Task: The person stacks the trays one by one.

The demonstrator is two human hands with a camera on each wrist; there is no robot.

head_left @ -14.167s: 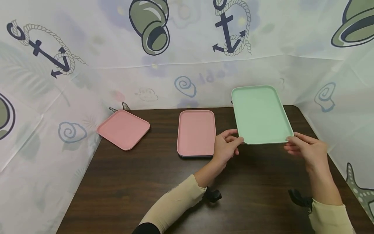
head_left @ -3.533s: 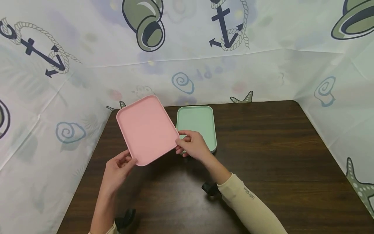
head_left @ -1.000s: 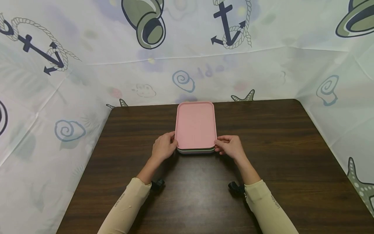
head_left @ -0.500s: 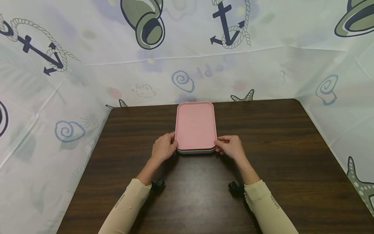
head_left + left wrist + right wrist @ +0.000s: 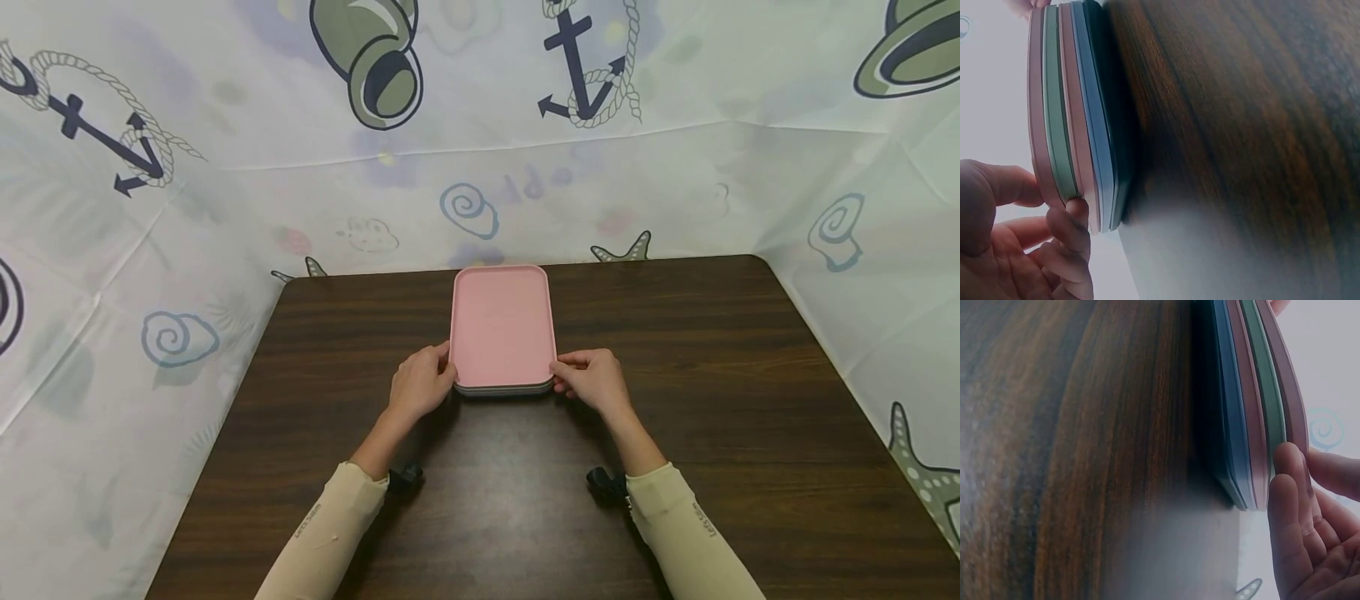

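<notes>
A pink tray (image 5: 502,325) lies on top of a neat stack at the table's far middle. Below it, the left wrist view shows the edges of a green tray (image 5: 1055,94), a second pink tray (image 5: 1075,94), a blue tray (image 5: 1092,100) and a dark tray (image 5: 1113,100) at the bottom. My left hand (image 5: 420,383) pinches the top tray's near left corner, thumb above and fingers at the side. At the near right corner, my right hand (image 5: 596,383) pinches the same tray, its fingertips against the upper edges.
The dark wood table (image 5: 712,375) extends on both sides of the stack and in front of it. A patterned white cloth (image 5: 337,200) stands behind and along the sides. Each wrist wears a small black camera (image 5: 405,477).
Earlier the green tray moved from the right onto the middle stack, then the pink tray came from the left on top. Over the last second, the hands and stack have barely moved.
</notes>
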